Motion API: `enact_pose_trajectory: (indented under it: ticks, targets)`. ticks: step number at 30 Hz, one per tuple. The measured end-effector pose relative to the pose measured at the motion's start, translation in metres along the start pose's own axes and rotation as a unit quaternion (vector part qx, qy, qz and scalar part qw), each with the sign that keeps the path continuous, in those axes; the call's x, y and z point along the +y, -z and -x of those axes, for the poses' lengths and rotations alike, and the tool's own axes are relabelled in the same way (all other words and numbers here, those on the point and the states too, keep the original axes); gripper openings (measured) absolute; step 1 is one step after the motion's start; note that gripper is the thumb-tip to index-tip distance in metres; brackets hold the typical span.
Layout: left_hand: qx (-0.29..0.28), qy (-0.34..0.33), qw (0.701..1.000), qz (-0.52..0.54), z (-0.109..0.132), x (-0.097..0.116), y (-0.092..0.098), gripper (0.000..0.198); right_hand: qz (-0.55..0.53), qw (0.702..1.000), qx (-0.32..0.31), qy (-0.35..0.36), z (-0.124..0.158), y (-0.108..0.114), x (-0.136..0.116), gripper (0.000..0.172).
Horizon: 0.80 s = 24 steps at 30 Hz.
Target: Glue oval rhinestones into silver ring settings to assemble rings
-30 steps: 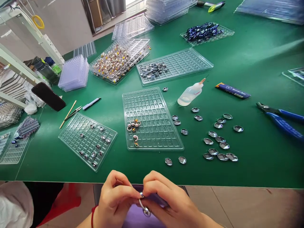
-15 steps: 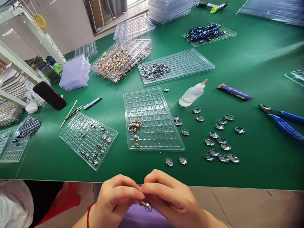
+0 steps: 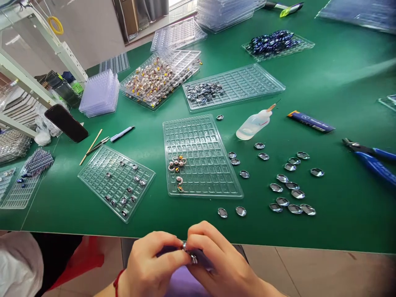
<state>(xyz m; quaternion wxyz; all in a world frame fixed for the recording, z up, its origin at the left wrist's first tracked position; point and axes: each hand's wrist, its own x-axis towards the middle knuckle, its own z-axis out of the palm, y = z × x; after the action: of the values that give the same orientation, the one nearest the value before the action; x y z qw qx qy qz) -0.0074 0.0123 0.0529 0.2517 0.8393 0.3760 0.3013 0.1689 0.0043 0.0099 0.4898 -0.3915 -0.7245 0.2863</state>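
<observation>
Below the table's front edge, my left hand [image 3: 151,264] and my right hand [image 3: 216,260] meet, fingers pinched together on a small silver ring piece [image 3: 192,257]. A thin dark tool [image 3: 202,258] lies under my right fingers. Just ahead on the green table [image 3: 340,82] sits a clear compartment tray [image 3: 201,156] holding a few finished ring pieces [image 3: 177,164]. To its right, several loose oval glass stones [image 3: 287,185] are scattered.
A smaller clear tray [image 3: 116,181] with several small parts lies at the left. A glue bottle [image 3: 255,121], blue pliers [image 3: 371,159], a pen [image 3: 122,134], a phone [image 3: 66,122] and more filled trays [image 3: 159,78] stand farther back. A stack of trays [image 3: 100,95] is at the left.
My hands have stayed below the table edge, turning the ring piece between the fingers; it now sits higher, between the fingertips. The view has drifted slightly.
</observation>
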Motion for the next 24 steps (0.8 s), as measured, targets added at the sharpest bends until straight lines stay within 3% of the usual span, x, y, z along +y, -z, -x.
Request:
enact_pose_trajectory:
  ticks: [11,24]
  targets:
    - [0.033,-0.005,0.999,-0.005,0.005,0.0001,-0.0044,0.018,0.008,1.0,0.02,0.008,0.0035,-0.0029,-0.0015,0.023]
    - [0.048,0.032,0.993,0.103,0.0074,-0.0054,-0.006,0.017,-0.036,0.998,0.015,-0.042,0.0064,-0.0066,0.0003,0.023]
